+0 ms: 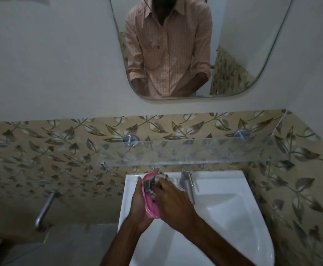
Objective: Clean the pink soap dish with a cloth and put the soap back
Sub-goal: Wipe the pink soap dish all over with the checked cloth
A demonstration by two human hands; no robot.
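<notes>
- The right hand (168, 198), at lower centre of the frame, is closed over a grey patterned cloth (153, 182) and presses it into the dish.
- The left hand (137, 204) cups the pink soap dish (150, 205) from the left side, fingers wrapped round its edge; the dish is tilted on its side, held above the left part of the white sink (233, 217).
- The soap is not visible anywhere in the frame; its location cannot be determined.
- Judged step: wiping is in progress; returning the soap is not yet done.
- Risk: the dish is probably wet, and a hard push from the cloth could slide it out of the left hand's hold and drop it into the sink.
- Risk: the cloth covers the upper end of the dish, so dirt under it may go unnoticed.
- The tap (188, 186) stands just right of the hands; a wide wiping stroke could knock the right hand against it.
- A glass shelf (195, 150) runs across the frame above the sink and limits room for lifting the dish.
- A mirror (243, 54) hangs at upper centre, and a second metal spout (45, 208) projects from the patterned wall at lower left, well apart from the work.
</notes>
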